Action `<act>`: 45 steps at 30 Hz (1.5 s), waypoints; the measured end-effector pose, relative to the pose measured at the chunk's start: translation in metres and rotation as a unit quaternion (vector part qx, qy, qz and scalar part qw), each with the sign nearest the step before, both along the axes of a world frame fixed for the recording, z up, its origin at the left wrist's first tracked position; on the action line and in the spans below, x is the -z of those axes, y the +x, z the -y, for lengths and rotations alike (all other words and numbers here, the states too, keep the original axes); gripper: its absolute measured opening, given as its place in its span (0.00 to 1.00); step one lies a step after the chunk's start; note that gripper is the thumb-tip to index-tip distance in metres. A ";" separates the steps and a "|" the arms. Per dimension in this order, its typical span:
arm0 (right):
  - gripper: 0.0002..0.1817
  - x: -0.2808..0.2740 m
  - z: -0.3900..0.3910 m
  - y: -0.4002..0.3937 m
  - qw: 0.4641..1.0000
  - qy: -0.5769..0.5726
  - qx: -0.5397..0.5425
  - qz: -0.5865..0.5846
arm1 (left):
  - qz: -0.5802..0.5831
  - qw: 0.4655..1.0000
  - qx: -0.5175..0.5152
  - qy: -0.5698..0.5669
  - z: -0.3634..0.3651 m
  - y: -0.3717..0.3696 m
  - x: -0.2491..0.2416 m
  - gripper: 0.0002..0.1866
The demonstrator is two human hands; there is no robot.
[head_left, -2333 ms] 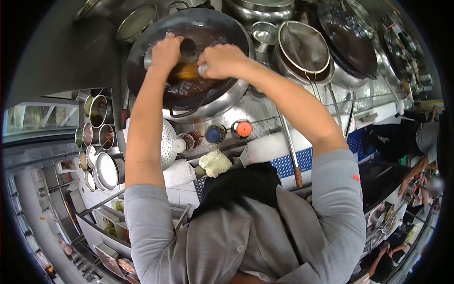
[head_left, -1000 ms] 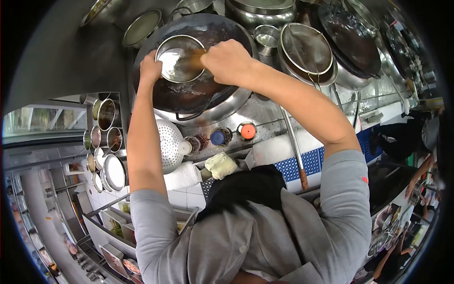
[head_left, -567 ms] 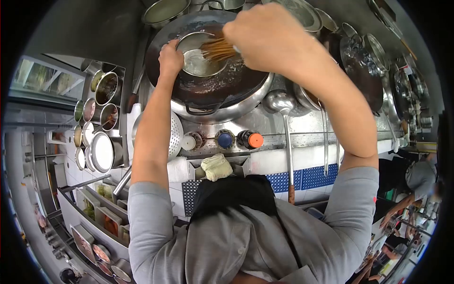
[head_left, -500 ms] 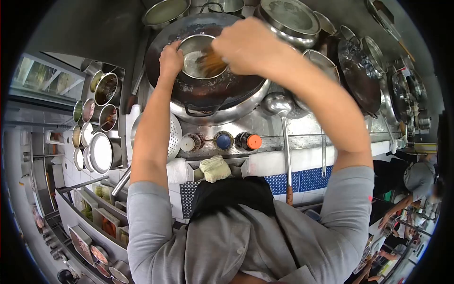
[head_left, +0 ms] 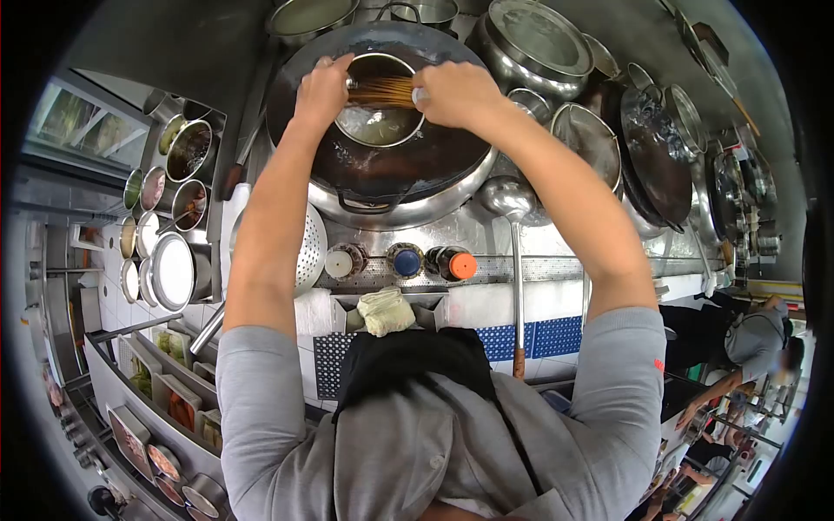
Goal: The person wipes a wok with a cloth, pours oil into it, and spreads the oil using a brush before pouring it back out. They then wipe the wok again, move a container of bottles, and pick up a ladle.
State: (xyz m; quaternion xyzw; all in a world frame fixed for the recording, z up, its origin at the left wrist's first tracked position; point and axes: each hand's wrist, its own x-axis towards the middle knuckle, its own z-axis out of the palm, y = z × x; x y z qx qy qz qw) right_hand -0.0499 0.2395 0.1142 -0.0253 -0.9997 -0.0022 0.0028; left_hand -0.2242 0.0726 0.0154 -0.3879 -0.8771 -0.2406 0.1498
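Over a large dark wok (head_left: 365, 178) on the stove, my left hand (head_left: 321, 94) grips the near-left rim of a round metal pot (head_left: 382, 130). My right hand (head_left: 460, 95) is closed around the bound end of a bamboo wok brush (head_left: 380, 92). The brush's thin tan bristles lie across the pot's opening, pointing left toward my left hand, and are slightly smeared by motion. The pot's inside looks pale and wet. My fingers hide part of its rim and the brush's grip.
A ladle (head_left: 507, 200) lies right of the wok, a perforated skimmer (head_left: 310, 247) at its left. Several bottles, one with an orange cap (head_left: 462, 266), stand in front near a folded cloth (head_left: 386, 311). Another wok (head_left: 656, 156) and a lidded pot (head_left: 539, 39) stand right. Co-workers are far right.
My right hand has come down slightly, and the brush has swung from pointing down into the pot to lying level across it. My left hand keeps hold of the rim.
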 end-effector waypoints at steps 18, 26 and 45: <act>0.17 0.047 0.002 0.045 0.987 -0.129 0.098 -0.004 | -0.119 0.981 0.135 -0.069 -0.014 0.045 -0.001 0.25; 0.16 0.019 0.013 0.055 0.899 -0.383 0.199 0.071 | -0.048 0.994 0.078 -0.065 0.000 0.052 0.019 0.35; 0.15 0.045 0.009 0.041 0.986 -0.135 0.100 0.014 | -0.025 0.976 0.108 -0.188 -0.037 0.047 -0.028 0.36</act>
